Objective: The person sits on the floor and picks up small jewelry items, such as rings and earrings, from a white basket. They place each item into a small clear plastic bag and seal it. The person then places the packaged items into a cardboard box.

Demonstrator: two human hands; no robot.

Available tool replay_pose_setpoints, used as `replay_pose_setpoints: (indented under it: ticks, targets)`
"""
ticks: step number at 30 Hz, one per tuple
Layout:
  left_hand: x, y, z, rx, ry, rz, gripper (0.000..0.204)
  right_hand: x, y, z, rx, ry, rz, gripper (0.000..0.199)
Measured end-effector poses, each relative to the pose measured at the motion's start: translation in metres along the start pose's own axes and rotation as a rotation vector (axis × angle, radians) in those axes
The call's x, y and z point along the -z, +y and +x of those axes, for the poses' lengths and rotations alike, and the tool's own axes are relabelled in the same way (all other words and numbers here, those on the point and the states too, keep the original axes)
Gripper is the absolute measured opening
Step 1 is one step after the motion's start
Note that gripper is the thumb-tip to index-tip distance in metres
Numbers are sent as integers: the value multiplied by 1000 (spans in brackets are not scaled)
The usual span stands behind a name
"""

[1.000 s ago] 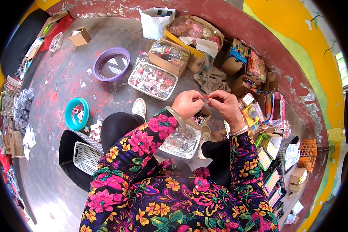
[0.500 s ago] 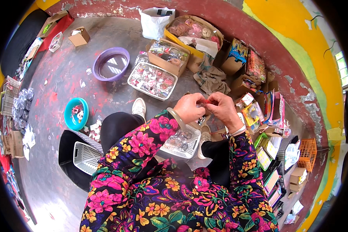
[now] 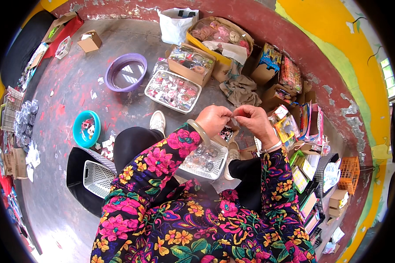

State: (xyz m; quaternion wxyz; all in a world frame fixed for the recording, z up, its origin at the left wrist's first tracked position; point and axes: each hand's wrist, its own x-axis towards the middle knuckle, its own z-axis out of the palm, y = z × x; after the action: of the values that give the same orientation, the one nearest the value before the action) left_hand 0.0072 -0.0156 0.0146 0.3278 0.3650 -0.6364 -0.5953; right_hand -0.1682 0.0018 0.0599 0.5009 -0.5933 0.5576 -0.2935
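Above the white basket (image 3: 216, 170), head view: left hand (image 3: 213, 120) and right hand (image 3: 253, 123) raised, thumbs pinched to forefingers on a small pale item (image 3: 233, 119), too small to identify. Fingertips nearly meet, presumably for fine control; palms hide any remainder. Basket, holding clear packets, lies below the hands, beside the right shoe (image 3: 233, 158), likely for short reach. White-rimmed tray (image 3: 170, 106) of packets farther forward, probably kept clear of the feet.

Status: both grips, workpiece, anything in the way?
Left grip, right grip: pinched, fingertips close together. Small item there, too small to identify. No obstruction seen; white basket sits lower.
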Motion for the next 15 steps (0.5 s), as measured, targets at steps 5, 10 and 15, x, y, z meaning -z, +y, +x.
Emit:
replay_pose_setpoints:
  ticks: [5, 10, 15]
  targets:
    - [1, 5, -1, -25, -74, 145, 19, 1, 5, 1, 88, 29, -233, 13]
    - [2, 7, -3, -112, -165, 199, 18, -3, 2, 0, 107, 8, -232, 34]
    - [0, 9, -3, -36, -199, -2, 19, -3, -8, -3, 62, -8, -156, 41]
